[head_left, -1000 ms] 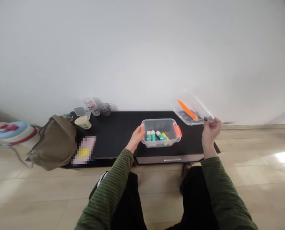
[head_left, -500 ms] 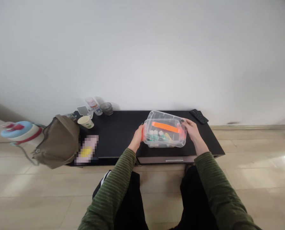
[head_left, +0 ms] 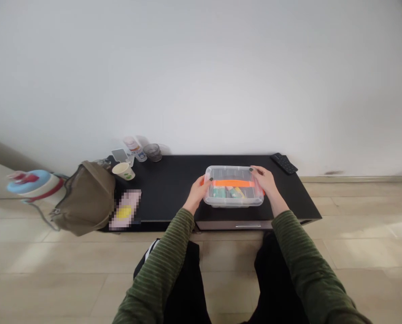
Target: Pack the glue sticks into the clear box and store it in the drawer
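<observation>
Between my two hands is a clear plastic storage box (head_left: 233, 200) on the black cabinet top. Its clear lid (head_left: 231, 172), with an orange handle (head_left: 232, 183) across it, lies squarely over the box. Green, white and yellow items show through the plastic, too blurred to name. My left hand (head_left: 198, 191) grips the lid's left edge, thumb on top and fingers at the side. My right hand (head_left: 264, 180) holds the lid's right back corner, with the thumb on its upper face. Orange clips show partly at both sides.
The low black cabinet (head_left: 173, 193) stands against a white wall. At its left are a paper cup (head_left: 124, 172), a glass (head_left: 152, 153), a spray can (head_left: 135, 149), a brown bag (head_left: 86, 198) and a blue-lidded bottle (head_left: 35, 185). A black remote-like object (head_left: 284, 163) lies back right.
The lid, tilted and raised at the back before, has come down level over the box. My left thumb has moved onto its top, and my right hand has shifted slightly left.
</observation>
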### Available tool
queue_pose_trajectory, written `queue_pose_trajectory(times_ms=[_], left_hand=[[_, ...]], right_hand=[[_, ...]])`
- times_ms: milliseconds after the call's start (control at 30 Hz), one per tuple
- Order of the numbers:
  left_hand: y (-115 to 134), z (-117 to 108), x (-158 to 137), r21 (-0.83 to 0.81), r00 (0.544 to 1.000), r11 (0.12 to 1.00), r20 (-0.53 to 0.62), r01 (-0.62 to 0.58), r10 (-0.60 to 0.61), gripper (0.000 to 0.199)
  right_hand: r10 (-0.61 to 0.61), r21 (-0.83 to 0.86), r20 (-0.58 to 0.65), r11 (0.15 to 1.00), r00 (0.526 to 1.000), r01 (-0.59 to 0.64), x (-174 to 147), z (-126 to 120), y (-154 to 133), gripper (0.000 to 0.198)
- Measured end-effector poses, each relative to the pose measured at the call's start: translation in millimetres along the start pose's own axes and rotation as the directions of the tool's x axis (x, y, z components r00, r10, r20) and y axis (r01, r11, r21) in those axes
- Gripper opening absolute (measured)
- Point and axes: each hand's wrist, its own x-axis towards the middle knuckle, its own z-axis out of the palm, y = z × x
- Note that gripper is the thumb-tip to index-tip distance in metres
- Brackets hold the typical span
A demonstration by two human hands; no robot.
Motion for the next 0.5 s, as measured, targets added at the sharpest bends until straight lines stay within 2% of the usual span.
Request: queue_pose_trajectory(times_ms=[267, 500], left_hand=[[-3.1, 3.0, 6.6, 0.139, 0.994, 0.99, -0.104, -0.007, 0.022, 0.035], [-3.6, 6.0, 8.2, 0.111, 0.993, 0.994, -0.118, -0.013, 0.026, 0.03]], right_hand=[[0.019, -0.072, -0.071, 0.997, 0.997, -0.025, 0.3, 1.8, -7.9, 0.034], [0.061, -0.122, -0.083, 0.99, 0.995, -0.071, -4.1, 3.5, -12.7, 0.033]])
